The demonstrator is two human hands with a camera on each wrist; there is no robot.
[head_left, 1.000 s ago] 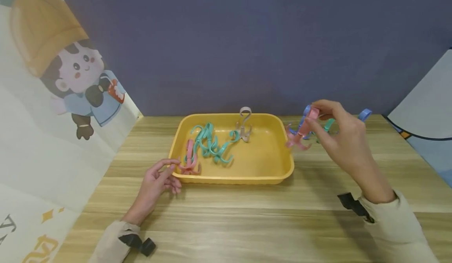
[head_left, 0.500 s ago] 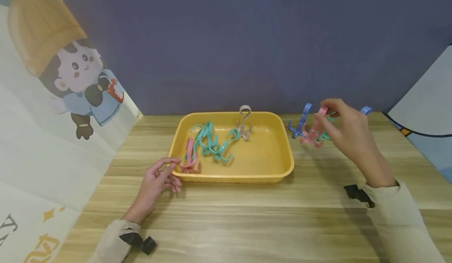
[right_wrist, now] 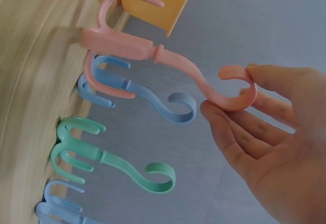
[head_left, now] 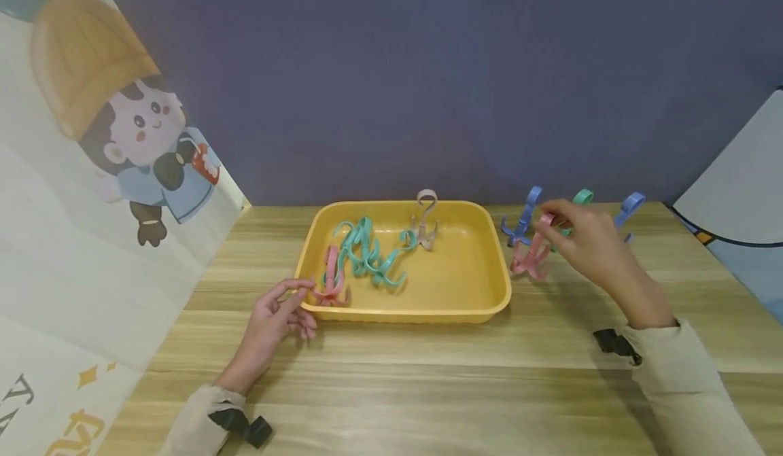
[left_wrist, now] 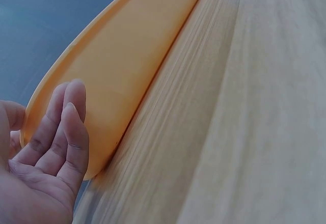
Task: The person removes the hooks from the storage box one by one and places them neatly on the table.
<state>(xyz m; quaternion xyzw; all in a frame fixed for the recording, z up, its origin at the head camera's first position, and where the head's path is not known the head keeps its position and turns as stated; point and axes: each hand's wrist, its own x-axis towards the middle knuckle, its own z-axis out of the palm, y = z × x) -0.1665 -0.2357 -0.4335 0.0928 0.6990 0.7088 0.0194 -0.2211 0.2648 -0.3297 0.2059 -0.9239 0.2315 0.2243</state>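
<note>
In the head view my right hand pinches the curled top of a pink four-claw hanging hook, right of the yellow tray. The right wrist view shows thumb and fingertips on the curl of the pink hook, its claws by the tabletop; contact is unclear. Behind it stand a blue hook, a green hook and another blue hook, partly hidden by the hand. My left hand holds the tray's front-left corner; in the left wrist view several fingers lie along its outer wall.
Inside the tray are another pink hook, several tangled teal hooks and a greyish hook standing at the back. A dark blue partition rises behind the wooden table, and a printed cloth hangs at left.
My right hand has carried the pink hook rightward off the tray's edge, then lowered it toward the table in front of the blue hook. The left hand stays at the tray corner.
</note>
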